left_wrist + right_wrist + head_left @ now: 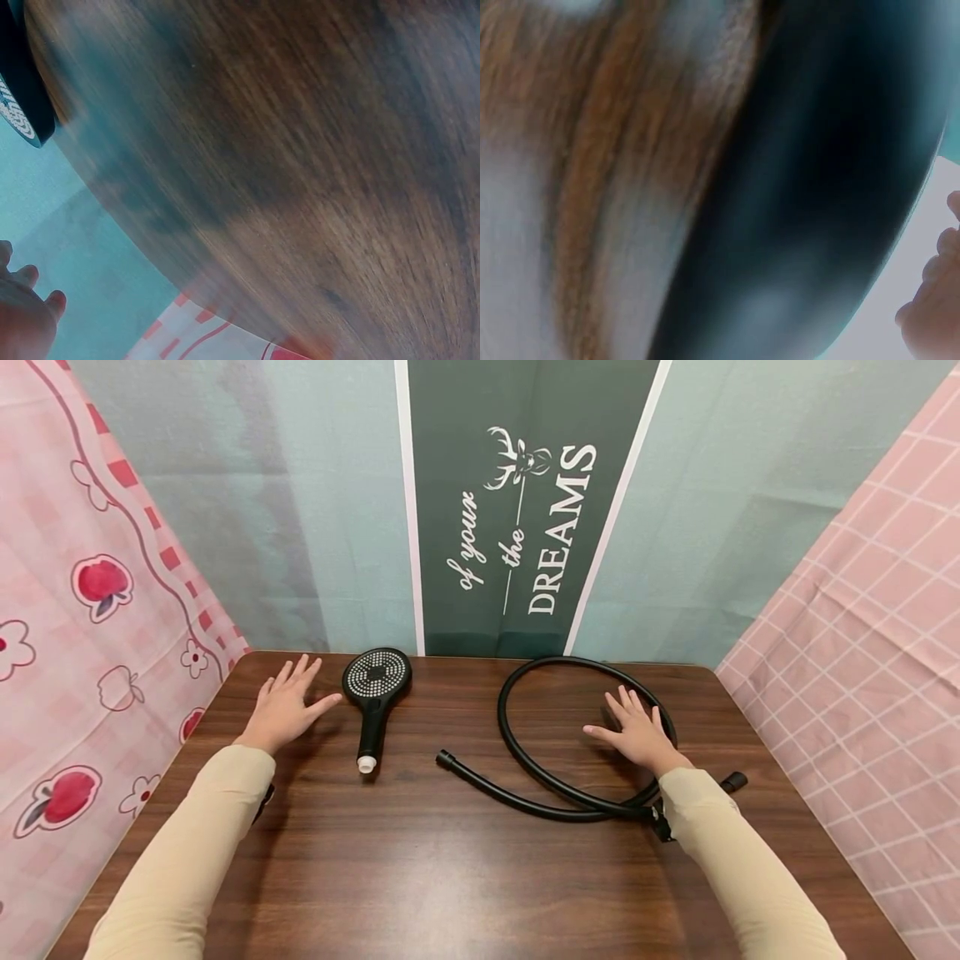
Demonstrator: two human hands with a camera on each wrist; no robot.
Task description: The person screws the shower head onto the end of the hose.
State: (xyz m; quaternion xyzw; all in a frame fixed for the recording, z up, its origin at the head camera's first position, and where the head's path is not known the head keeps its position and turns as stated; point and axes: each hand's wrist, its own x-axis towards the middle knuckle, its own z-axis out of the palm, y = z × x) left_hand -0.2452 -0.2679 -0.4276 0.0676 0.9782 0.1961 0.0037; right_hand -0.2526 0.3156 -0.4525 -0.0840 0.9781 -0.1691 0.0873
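My left hand [283, 706] has its fingers spread over the table's left side, with the thumb tip close to a black handheld shower head [377, 675]. The shower head lies spray face up, its white threaded end [366, 765] toward me. On the right, a black shower hose [517, 752] lies in a loose loop. My right hand [636, 735] is spread above the inside of that loop, holding nothing; its wrist overlaps the hose. In the left wrist view, the shower head's edge [30, 112] shows at upper left. The hose [795, 195] fills much of the right wrist view, blurred.
Everything lies on a brown wood-grain table [442, 868]. One hose end [446, 760] points toward the shower head, the other [733, 782] sticks out right of my wrist. A grey-green curtain [360, 510] hangs behind, with pink cloths [862, 635] at both sides.
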